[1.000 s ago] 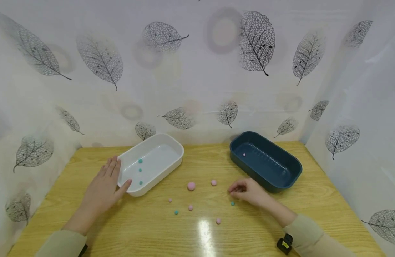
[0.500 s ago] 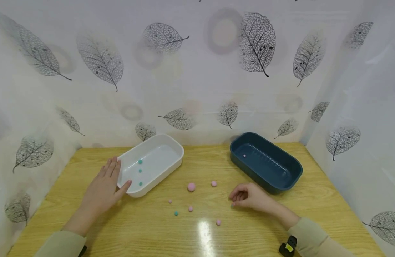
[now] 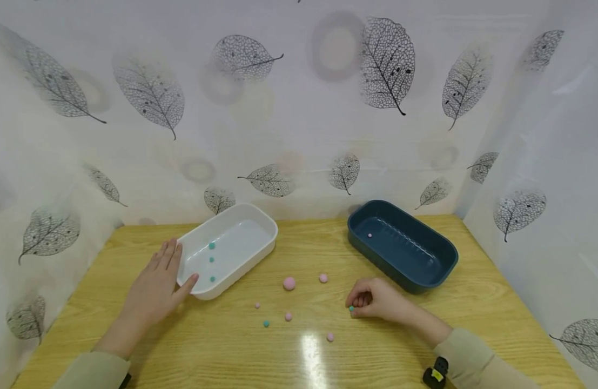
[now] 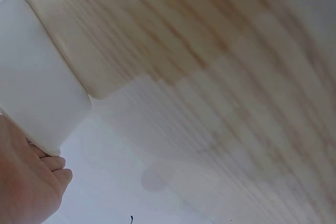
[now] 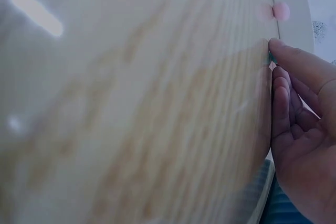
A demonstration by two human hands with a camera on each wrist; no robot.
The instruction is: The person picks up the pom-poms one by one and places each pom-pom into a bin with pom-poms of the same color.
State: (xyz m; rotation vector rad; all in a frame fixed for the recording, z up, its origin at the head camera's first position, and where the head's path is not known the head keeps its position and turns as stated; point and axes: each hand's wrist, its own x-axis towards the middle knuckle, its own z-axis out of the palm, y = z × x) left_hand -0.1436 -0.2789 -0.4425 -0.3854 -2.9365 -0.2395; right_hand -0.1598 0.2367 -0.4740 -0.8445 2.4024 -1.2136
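Note:
Between thumb and forefinger my right hand (image 3: 378, 301) pinches a small teal ball (image 3: 351, 308) at the tabletop. In the right wrist view the teal ball is mostly covered by the fingertips (image 5: 276, 45). My left hand (image 3: 155, 286) rests against the near left end of the white tray (image 3: 250, 265), fingers straight along its side and thumb at the front rim. Several teal balls (image 3: 212, 246) lie in that tray. A dark blue tray (image 3: 401, 270) stands behind my right hand, with one small pink ball (image 3: 369, 235) inside.
Several pink balls, including a larger one (image 3: 289, 283), are scattered on the wooden table (image 3: 221, 351) between the hands. Another teal ball (image 3: 266, 323) lies among them. A leaf-patterned curtain (image 3: 299, 119) closes off the back and sides.
My right hand has come slightly nearer to the front edge, and its fingertips have closed on the teal ball that lay loose. The left hand has stayed at the white tray.

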